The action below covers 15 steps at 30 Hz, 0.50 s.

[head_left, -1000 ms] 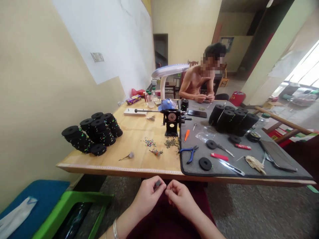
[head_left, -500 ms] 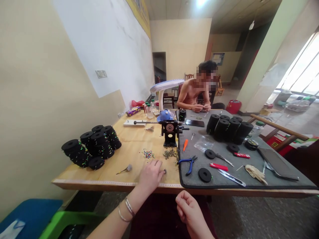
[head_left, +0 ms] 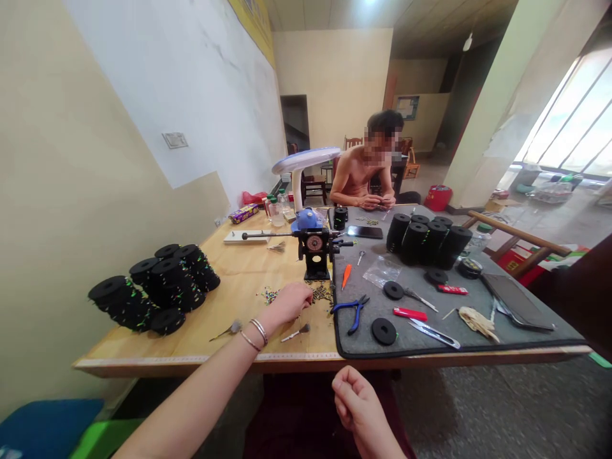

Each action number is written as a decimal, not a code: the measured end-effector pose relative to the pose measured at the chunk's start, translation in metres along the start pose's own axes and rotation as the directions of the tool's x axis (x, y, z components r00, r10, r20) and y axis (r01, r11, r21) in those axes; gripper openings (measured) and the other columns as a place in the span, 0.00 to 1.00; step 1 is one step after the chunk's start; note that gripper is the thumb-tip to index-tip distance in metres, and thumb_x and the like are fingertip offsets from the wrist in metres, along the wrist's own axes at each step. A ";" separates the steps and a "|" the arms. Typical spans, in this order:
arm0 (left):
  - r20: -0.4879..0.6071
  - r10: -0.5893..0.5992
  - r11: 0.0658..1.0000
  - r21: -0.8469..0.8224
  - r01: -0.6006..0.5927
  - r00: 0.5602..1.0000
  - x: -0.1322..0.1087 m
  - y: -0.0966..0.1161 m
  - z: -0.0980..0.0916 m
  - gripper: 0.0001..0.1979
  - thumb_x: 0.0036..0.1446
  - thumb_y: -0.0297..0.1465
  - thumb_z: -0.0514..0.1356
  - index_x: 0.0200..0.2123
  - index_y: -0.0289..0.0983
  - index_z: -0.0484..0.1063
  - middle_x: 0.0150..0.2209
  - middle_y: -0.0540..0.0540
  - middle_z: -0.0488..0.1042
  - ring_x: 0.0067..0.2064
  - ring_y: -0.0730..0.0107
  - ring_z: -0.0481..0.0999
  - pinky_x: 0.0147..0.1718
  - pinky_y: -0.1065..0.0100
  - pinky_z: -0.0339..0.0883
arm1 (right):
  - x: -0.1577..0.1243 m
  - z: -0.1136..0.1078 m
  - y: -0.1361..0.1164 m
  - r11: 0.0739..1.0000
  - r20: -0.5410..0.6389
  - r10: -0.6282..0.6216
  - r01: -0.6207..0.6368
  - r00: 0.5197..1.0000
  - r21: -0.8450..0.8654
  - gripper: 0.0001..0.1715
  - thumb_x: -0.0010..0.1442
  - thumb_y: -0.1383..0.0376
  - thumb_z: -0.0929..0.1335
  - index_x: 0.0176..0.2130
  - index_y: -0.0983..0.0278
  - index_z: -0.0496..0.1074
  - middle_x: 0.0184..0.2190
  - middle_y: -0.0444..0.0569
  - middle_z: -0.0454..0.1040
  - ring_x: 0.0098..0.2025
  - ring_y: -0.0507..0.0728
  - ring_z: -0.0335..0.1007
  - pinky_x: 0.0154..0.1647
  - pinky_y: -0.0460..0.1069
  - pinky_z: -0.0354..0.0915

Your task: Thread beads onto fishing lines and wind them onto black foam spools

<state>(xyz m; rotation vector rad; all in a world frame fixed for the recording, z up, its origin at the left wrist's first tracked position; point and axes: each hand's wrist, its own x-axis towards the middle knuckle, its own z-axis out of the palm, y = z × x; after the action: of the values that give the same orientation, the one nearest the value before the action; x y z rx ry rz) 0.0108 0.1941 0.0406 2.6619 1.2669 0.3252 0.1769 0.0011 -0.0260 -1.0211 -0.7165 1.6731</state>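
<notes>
My left hand (head_left: 291,301), two silver bangles at its wrist, reaches over the table to a pile of small brassy-dark pieces (head_left: 323,292). Its fingers bend down together at the pile's near-left side; whatever the tips pinch is hidden. Multicoloured beads (head_left: 269,295) lie just left of those fingers. A small brush (head_left: 296,333) with a pale handle rests below the palm, and a second brush (head_left: 234,327) lies further left. In front of the table edge, my right hand (head_left: 357,405) is closed, thumb against the curled fingers; anything inside is too small to make out.
A black winding device (head_left: 315,255) with a long rod stands beyond the piles. Stacked black foam spools (head_left: 174,280) are at left, more (head_left: 425,239) at right. Blue pliers (head_left: 352,312), red lighter (head_left: 410,313) and snips (head_left: 435,333) lie on the grey mat. A person (head_left: 366,175) sits opposite.
My left hand has moved forward and right, from the table's front to the dark pile, uncovering the pale-handled brush. My right hand stays closed in nearly the same place. The view has shifted slightly.
</notes>
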 end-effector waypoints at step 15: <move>-0.003 -0.299 0.485 -0.862 0.149 0.954 -0.096 0.070 -0.013 0.07 0.57 0.33 0.57 0.37 0.35 0.68 0.30 0.49 0.69 0.32 0.71 0.67 0.32 0.70 0.62 | -0.013 0.010 -0.013 0.998 0.043 0.047 -0.048 0.998 0.032 0.19 0.52 0.55 0.72 0.29 0.64 0.62 0.19 0.42 0.72 0.16 0.45 0.60 0.12 0.39 0.44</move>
<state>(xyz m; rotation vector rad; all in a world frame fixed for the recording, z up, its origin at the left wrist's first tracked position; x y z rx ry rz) 0.0002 0.0765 0.0592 1.5999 1.0543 0.8708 0.1761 -0.0071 -0.0064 -0.9891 -0.6947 1.7461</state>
